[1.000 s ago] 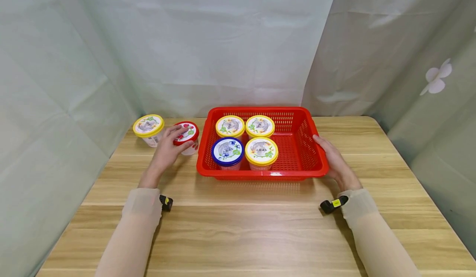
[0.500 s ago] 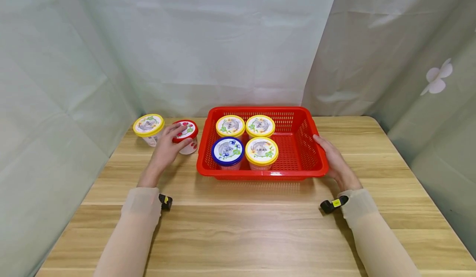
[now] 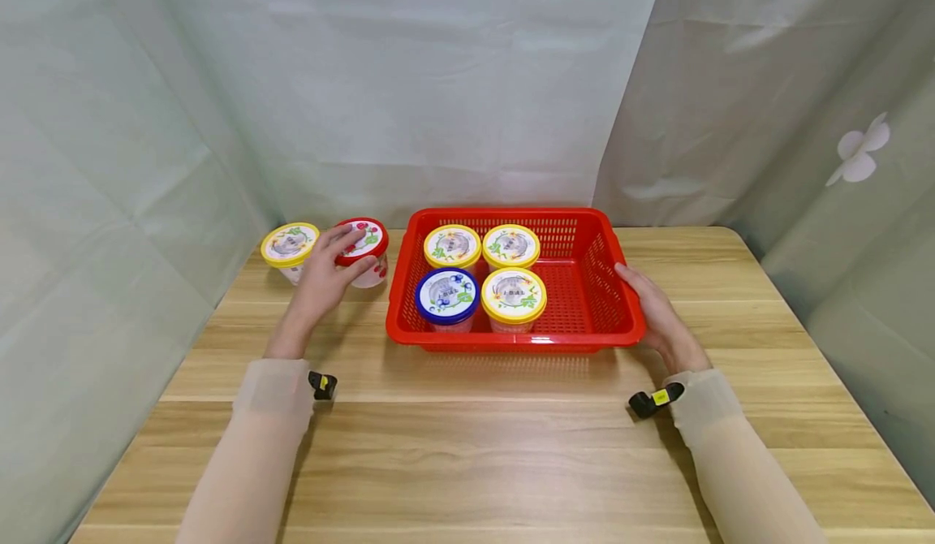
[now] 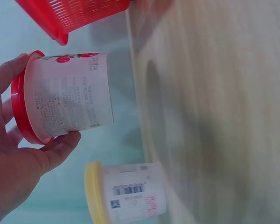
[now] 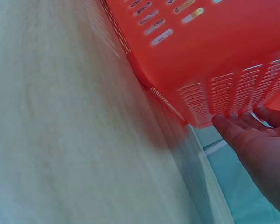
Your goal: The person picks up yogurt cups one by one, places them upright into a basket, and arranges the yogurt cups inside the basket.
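Note:
A paper tub with a red lid (image 3: 363,239) and a berry print is held by my left hand (image 3: 321,272). In the left wrist view, thumb and fingers grip the tub (image 4: 70,93) around its lid, and its base is off the table. Beside it stands a yellow-lidded tub (image 3: 290,245), with a barcode showing in the left wrist view. My right hand (image 3: 657,317) holds the right rim of the red plastic basket (image 3: 511,339), thumb over the edge. In the right wrist view, its fingers lie along the basket's slotted outer wall (image 5: 224,93).
Inside the basket stand a blue-lidded tub (image 3: 447,295) and three yellow-lidded tubs, one at front (image 3: 514,295) and two behind, all in its left and middle part. The wooden table (image 3: 475,446) ends at a pale curtain (image 3: 438,81) behind.
My left hand has raised the red-lidded tub and moved it slightly toward the back. The right hand and the basket stay where they were.

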`<state>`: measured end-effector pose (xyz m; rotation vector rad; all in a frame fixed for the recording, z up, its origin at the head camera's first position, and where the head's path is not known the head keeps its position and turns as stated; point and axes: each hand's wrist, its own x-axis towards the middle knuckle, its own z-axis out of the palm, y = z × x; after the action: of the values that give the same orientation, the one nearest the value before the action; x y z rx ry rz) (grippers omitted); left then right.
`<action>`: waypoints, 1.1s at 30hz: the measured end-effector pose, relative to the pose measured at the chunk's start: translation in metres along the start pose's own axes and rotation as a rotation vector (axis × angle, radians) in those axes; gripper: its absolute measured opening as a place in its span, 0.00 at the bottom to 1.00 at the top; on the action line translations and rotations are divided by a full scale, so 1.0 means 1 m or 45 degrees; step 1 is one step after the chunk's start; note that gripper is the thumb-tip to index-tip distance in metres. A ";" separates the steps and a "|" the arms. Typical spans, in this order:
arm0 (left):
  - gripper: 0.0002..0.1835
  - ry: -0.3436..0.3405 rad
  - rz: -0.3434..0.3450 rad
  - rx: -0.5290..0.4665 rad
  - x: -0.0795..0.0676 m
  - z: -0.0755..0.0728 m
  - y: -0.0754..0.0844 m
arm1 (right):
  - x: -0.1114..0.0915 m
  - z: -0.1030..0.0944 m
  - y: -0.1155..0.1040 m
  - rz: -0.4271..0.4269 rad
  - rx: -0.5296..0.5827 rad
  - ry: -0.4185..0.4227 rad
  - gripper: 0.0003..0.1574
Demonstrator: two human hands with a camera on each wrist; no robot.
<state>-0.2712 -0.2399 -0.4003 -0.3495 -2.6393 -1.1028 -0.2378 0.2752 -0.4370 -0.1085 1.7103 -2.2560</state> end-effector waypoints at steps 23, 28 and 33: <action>0.30 0.045 0.035 0.004 0.015 -0.024 0.032 | -0.003 0.000 -0.002 0.016 -0.012 -0.002 0.30; 0.30 0.062 0.040 -0.008 0.019 -0.029 0.037 | -0.002 0.001 -0.002 0.014 -0.028 0.012 0.29; 0.30 0.075 0.068 0.000 0.023 -0.032 0.045 | -0.002 0.001 -0.001 0.011 -0.027 0.028 0.29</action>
<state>-0.2738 -0.2291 -0.3414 -0.3795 -2.5637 -1.0802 -0.2358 0.2753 -0.4351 -0.0808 1.7428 -2.2411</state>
